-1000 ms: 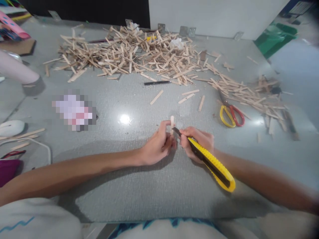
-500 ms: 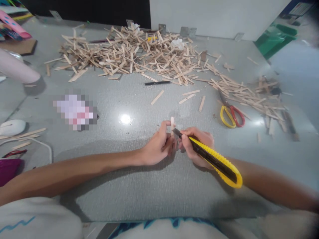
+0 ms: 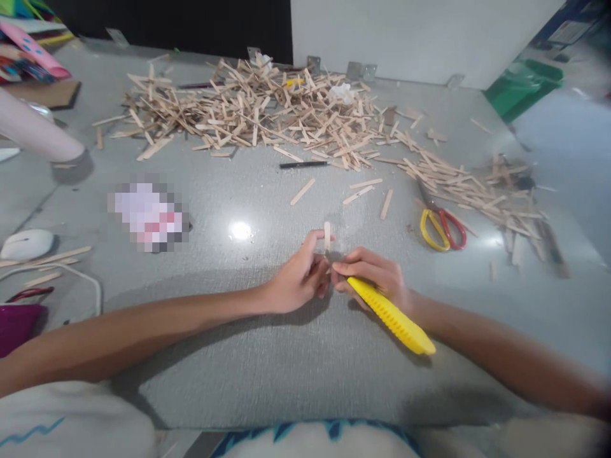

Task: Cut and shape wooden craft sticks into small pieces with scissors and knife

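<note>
Between the fingers of my left hand [image 3: 300, 275] a short wooden craft stick [image 3: 327, 236] stands upright, its lower end partly hidden by the fingertips. My right hand [image 3: 375, 275] is closed around a yellow utility knife [image 3: 391, 315]. The knife's blade end points at the lower part of the stick, close to my left fingertips; whether it touches the wood I cannot tell. Beyond my hands lie a few loose craft sticks [image 3: 302, 191] and a black pen [image 3: 303, 165].
A large heap of craft sticks [image 3: 238, 114] spreads along the back of the grey table [image 3: 229, 388]. Scissors with yellow and red handles [image 3: 443, 230] lie to the right. On the left are a white mouse [image 3: 27, 244], a cable [image 3: 98, 286] and a pale roll [image 3: 42, 127].
The utility knife has rolled in my right hand, so its yellow edge now faces up and its dark side is hidden. My right hand has shifted slightly left; the left still grips the stick.
</note>
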